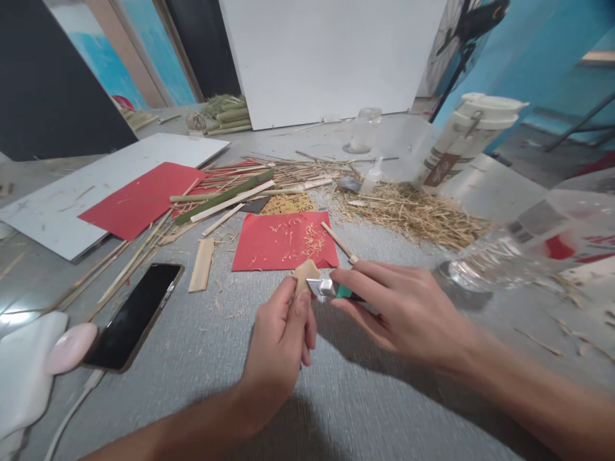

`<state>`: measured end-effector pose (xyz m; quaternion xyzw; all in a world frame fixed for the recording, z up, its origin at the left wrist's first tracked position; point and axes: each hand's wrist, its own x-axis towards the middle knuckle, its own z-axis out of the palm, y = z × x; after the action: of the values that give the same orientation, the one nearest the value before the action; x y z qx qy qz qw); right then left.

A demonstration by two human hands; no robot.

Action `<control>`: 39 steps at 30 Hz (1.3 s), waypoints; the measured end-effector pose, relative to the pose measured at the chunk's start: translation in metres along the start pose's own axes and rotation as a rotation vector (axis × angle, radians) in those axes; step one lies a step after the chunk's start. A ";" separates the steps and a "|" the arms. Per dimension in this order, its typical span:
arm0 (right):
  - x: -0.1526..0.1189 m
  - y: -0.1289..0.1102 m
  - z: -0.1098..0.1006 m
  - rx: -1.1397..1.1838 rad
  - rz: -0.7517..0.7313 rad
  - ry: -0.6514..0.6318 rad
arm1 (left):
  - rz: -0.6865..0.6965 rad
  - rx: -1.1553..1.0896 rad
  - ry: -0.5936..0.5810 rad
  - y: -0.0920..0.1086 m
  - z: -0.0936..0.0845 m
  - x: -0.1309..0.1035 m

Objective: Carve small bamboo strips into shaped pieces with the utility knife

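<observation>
My left hand (283,333) pinches a small pale wooden piece (305,272) with its top end sticking up between thumb and fingers. A utility knife (327,287) with a green part is held in my right hand (389,304), its blade pointing left against the wooden piece. Just beyond both hands lies a red sheet (273,243) strewn with thin curled shavings. A thin stick (336,239) leans over the sheet's right edge, close to my right fingers. To the left of the sheet, a flat pale strip (201,265) rests on the grey table (230,397).
A phone (137,317) and a white cable (74,410) lie at left, near a white board (52,218) and another red sheet (144,198). Sticks and straw (418,214) spread behind. Clear bottle (509,243), lidded container (461,141) and glass jar (366,131) stand right.
</observation>
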<state>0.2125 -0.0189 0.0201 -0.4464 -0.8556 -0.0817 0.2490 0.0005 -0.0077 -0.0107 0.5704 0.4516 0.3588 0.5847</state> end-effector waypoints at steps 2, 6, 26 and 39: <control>0.000 0.000 0.000 0.000 -0.001 -0.019 | 0.010 0.013 0.000 0.000 0.000 -0.001; -0.001 -0.003 0.000 0.002 -0.008 -0.032 | 0.022 0.021 0.008 -0.001 -0.001 -0.002; -0.002 0.004 -0.001 0.050 0.037 0.018 | -0.016 -0.125 -0.016 -0.002 -0.001 0.000; -0.003 0.004 0.000 -0.071 -0.025 0.004 | -0.012 -0.059 -0.032 0.000 0.001 0.000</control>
<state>0.2178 -0.0188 0.0185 -0.4442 -0.8571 -0.1160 0.2336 0.0019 -0.0080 -0.0109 0.5560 0.4348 0.3594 0.6105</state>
